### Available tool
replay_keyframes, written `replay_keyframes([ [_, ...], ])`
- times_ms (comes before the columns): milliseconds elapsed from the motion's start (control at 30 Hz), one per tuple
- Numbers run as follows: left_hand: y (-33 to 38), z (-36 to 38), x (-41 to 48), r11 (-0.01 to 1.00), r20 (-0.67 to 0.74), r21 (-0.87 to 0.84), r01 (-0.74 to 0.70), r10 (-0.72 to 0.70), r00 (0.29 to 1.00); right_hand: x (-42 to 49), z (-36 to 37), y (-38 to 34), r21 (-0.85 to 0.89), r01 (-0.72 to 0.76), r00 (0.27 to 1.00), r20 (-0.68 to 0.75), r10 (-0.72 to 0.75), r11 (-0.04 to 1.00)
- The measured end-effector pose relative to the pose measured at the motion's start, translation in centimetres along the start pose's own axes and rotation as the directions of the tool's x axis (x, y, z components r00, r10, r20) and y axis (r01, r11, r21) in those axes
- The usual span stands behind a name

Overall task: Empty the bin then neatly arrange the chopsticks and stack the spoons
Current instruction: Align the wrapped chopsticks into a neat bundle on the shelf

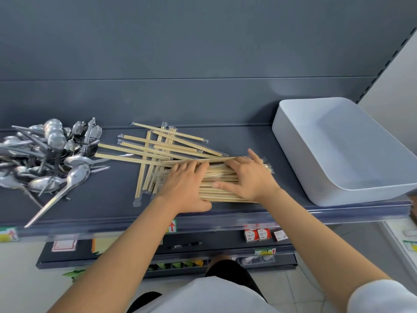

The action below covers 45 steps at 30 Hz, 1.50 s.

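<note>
A flat bundle of wrapped wooden chopsticks [216,192] lies side by side near the shelf's front edge. My left hand [185,188] rests on its left end and my right hand [248,177] on its right end, fingers straight and pressing down. More chopsticks [158,150] lie crossed in a loose heap behind and to the left. A tangled pile of metal spoons [52,159] sits at the far left. The white bin [352,195] stands at the right, tilted against the back panel, with nothing in it.
All of it lies on a dark grey shelf [112,199] with a clear plastic price rail along the front. A grey back panel rises behind. Lower shelves with small red boxes [257,234] show below.
</note>
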<state>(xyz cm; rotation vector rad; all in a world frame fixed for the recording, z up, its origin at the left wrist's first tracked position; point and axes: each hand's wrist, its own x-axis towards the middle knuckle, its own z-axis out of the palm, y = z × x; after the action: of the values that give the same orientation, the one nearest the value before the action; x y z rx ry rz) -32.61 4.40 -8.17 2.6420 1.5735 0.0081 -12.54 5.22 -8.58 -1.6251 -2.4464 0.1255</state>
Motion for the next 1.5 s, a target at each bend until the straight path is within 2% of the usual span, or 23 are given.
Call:
replay_keyframes([
  [133,0.1,0.0,-0.1,1.000,-0.025,0.012,0.018,-0.018,1.000,2.6,-0.6,-0.9,0.171,-0.001,0.984,-0.173,0.031,0.985],
  [300,0.3,0.6,-0.4,0.998,-0.033,-0.014,0.055,-0.056,0.998,7.3,-0.7,-3.1,0.247,0.020,0.999,-0.034,-0.012,0.969],
  [467,0.0,0.3,0.1,0.998,0.020,-0.018,0.063,-0.063,0.998,11.2,-0.3,-4.6,0.181,-0.023,0.961,0.275,-0.028,0.983],
  [633,-0.3,0.7,0.0,0.998,-0.019,-0.002,0.064,-0.064,0.998,13.8,0.3,-6.0,0.275,0.030,0.976,0.198,-0.087,0.961],
  [767,-0.4,1.1,0.1,0.998,-0.027,-0.029,0.052,-0.053,0.998,15.5,1.4,-8.8,0.158,0.086,0.970,0.212,-0.119,0.984],
  [900,-0.6,1.1,0.1,0.998,-0.015,-0.038,0.044,-0.044,0.999,16.7,2.4,-11.0,0.026,0.057,0.941,0.333,-0.062,0.998],
  [967,-0.6,1.2,0.0,0.999,-0.018,-0.032,0.041,-0.042,0.999,17.0,2.7,-11.2,-0.037,0.093,0.927,0.368,-0.073,0.995],
  [1133,-0.7,1.2,0.0,0.999,-0.055,-0.038,0.020,-0.022,0.998,17.5,2.5,-10.0,0.039,0.180,0.944,0.275,-0.184,0.983],
  [1200,-0.8,1.3,0.0,0.999,-0.063,-0.035,0.012,-0.014,0.998,17.6,2.1,-9.3,0.029,0.162,0.937,0.309,-0.163,0.986],
  [1300,-0.9,1.5,0.0,0.999,-0.069,-0.043,0.006,-0.008,0.998,17.6,1.9,-8.6,-0.114,0.177,0.928,0.349,-0.127,0.978],
  [1400,-0.9,1.6,0.0,0.999,-0.074,-0.049,0.004,-0.007,0.997,17.8,2.0,-8.0,-0.169,0.141,0.919,0.388,-0.066,0.975],
  [1500,-1.0,1.7,0.0,0.999,-0.080,-0.047,0.004,-0.008,0.997,17.6,1.7,-7.3,-0.206,0.121,0.932,0.360,-0.039,0.971],
])
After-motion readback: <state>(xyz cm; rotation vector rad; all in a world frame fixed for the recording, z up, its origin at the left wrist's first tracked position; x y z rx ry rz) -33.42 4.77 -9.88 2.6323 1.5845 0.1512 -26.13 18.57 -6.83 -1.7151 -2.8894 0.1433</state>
